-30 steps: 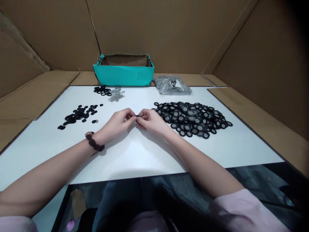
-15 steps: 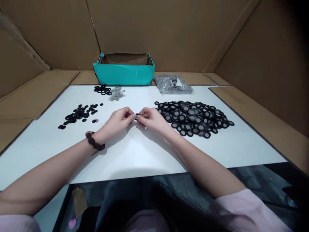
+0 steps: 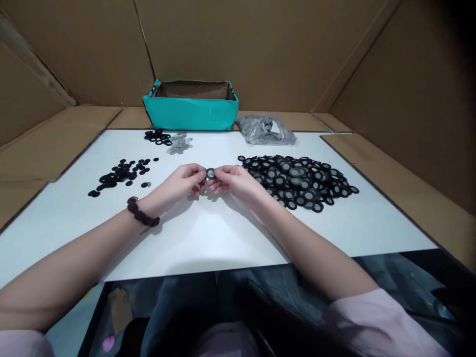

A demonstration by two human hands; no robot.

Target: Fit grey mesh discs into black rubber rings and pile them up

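Observation:
My left hand (image 3: 181, 182) and my right hand (image 3: 233, 180) meet over the middle of the white table (image 3: 208, 233). Between their pinched fingertips they hold one small black ring with a grey mesh centre (image 3: 210, 173), its face turned up toward me. Just right of my right hand lies a big heap of the same black rings with grey centres (image 3: 297, 181). To the left of my left hand is a looser scatter of plain black discs (image 3: 121, 176). A dark bead bracelet (image 3: 140, 213) is on my left wrist.
A teal box (image 3: 191, 111) stands at the table's far edge, with a small pile of black rings (image 3: 158, 137) and grey mesh discs (image 3: 179, 144) in front of it. A clear bag of grey parts (image 3: 266, 130) lies to its right. Cardboard walls surround the table.
The ring was held edge-on between the fingertips; now it is tilted so its grey centre shows. Both hands have lifted slightly; the piles are unchanged.

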